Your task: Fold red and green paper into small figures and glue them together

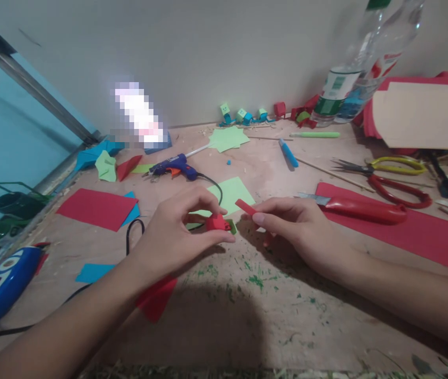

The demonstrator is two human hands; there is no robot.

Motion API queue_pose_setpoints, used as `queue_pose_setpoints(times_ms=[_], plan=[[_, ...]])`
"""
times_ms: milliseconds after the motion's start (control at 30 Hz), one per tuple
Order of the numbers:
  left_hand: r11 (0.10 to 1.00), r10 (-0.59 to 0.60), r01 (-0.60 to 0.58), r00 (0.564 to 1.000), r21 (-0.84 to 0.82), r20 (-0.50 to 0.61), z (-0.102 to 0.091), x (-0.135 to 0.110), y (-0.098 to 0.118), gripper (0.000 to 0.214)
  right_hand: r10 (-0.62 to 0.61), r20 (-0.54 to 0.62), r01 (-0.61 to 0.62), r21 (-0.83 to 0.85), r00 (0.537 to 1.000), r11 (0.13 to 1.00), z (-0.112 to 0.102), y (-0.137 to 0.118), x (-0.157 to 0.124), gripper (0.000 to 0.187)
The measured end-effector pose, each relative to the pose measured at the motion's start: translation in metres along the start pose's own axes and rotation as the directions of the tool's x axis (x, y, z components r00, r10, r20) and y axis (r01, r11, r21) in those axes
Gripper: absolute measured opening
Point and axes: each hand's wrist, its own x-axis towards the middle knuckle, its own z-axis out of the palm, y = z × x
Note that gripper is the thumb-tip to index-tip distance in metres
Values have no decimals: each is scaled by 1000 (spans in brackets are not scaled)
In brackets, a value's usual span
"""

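Between the thumb and fingers of my left hand (182,221) is a small red paper figure (216,223) with a green part at its right side. My right hand (292,221) pinches a narrow red paper strip (245,206), its free end pointing up and left toward the figure. The strip and the figure are apart. Another bit of red shows below my right fingers, partly hidden. Under and behind my hands lies a light green paper sheet (234,195). A blue glue gun (176,166) rests on its side just beyond my left hand.
Red-handled scissors (399,189) and a red-handled knife (366,208) lie at the right near red paper (417,237). Bottles (336,89) stand at the back right. Several small paper figures (243,116) line the wall. A black cord (131,231) runs at the left.
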Motion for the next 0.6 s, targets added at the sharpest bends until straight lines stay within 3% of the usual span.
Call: queue_pose_setpoints(times_ms=[200, 333, 600], plan=[[974, 183, -185, 983, 130, 27, 8, -1, -6, 23, 41, -37, -39, 48, 998, 998, 1, 2, 1, 22], [942, 266, -274, 962, 195, 68, 7, -1, -7, 13, 21, 13, -21, 31, 1000, 999, 1, 3, 0, 22], [925, 284, -323, 938, 199, 200, 3, -2, -10, 24, 7, 50, -16, 184, 999, 983, 4, 6, 0, 22]])
